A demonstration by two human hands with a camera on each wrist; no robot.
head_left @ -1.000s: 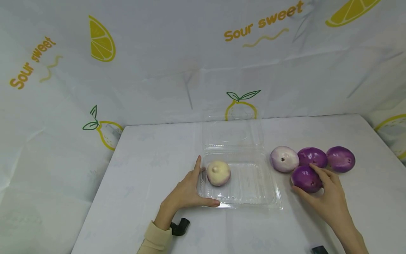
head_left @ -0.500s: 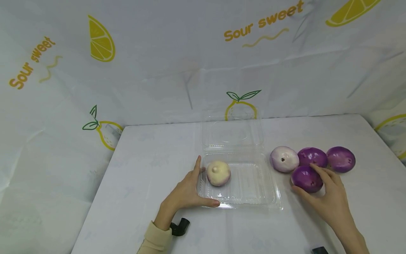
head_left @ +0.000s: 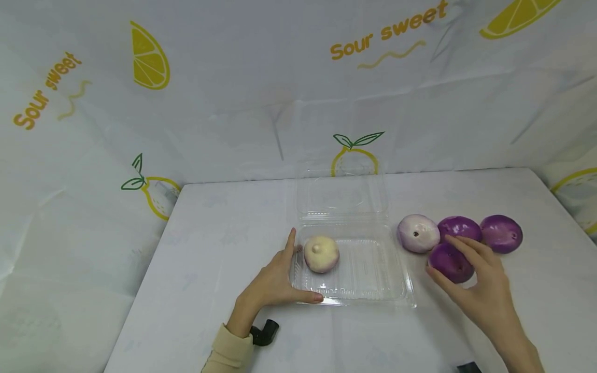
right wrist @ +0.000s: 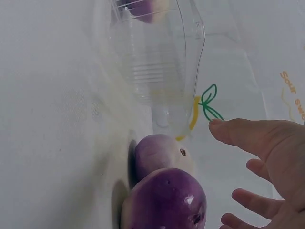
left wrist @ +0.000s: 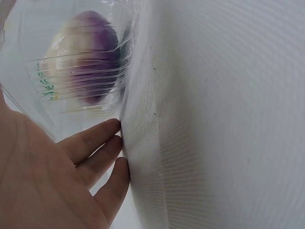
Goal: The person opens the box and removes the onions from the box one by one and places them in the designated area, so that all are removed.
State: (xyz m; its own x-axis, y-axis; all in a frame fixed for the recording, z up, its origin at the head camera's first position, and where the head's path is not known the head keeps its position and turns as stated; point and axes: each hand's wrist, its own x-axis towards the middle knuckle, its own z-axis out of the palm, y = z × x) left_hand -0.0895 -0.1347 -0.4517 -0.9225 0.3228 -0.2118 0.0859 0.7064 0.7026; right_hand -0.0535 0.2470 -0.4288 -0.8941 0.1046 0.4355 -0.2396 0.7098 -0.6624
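Observation:
My left hand [head_left: 275, 282] rests at the left corner of a clear plastic clamshell box [head_left: 364, 269], thumb along its front edge and index finger along its side. Inside the box, at the left, sits a round cream-and-purple turnip-like vegetable [head_left: 321, 254], also seen through the wall in the left wrist view [left wrist: 90, 57]. Over at the right, my right hand [head_left: 487, 287] hovers with thumb and fingers spread about a purple turnip-like vegetable [head_left: 451, 262]. In the right wrist view, the fingers [right wrist: 257, 202] stand apart from the purple vegetable [right wrist: 167, 200].
Behind the right hand, a pale vegetable [head_left: 418, 234] and two purple ones, the middle one [head_left: 459, 231] and the far-right one [head_left: 501, 234], lie in a row. The box's raised lid [head_left: 342, 194] leans back toward the printed backdrop [head_left: 233, 93]. All stand on a white-covered table [head_left: 224, 223].
My right hand has shifted slightly up and left, its index finger and thumb now higher over the purple vegetable, which stays put. The left hand and box are unmoved.

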